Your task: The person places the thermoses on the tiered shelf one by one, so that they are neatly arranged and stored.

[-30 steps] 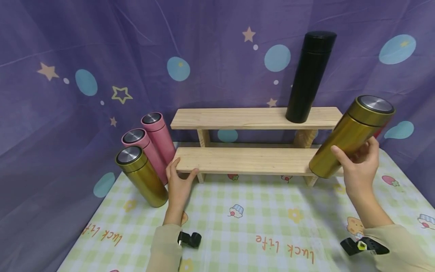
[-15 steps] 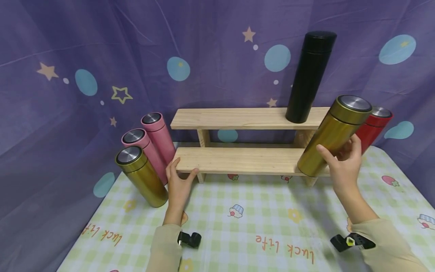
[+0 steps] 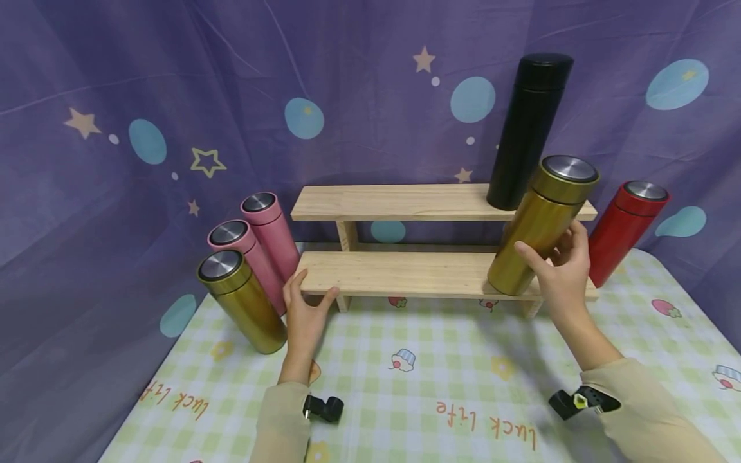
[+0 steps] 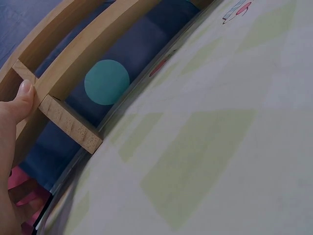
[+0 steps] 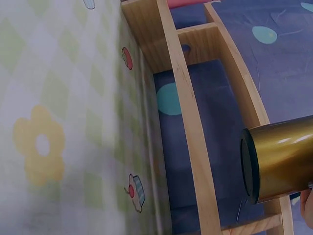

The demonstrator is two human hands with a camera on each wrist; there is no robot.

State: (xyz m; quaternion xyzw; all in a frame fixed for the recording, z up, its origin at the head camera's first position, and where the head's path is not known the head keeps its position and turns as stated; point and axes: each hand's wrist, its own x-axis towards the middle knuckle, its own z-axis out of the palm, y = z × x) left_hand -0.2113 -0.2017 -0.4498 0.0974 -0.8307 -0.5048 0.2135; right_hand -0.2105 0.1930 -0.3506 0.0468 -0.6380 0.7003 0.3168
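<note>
The tablecloth (image 3: 370, 399) bears the orange inscription "Luck Life" (image 3: 496, 426), inverted in the head view. A second inscription (image 3: 190, 404), leftward, reads "Luck Lif", its ending unclear.

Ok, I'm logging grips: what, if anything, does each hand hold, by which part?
The right hand holds a gold bottle around its lower half; the left hand grips the lower wooden shelf by its front left corner.

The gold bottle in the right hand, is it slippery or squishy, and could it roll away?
The gold bottle may be a bit slippery, since its sides look smooth and shiny. It's probably stiff: the right hand grips it without any visible dent. Laid down, its round body would likely roll.
</note>
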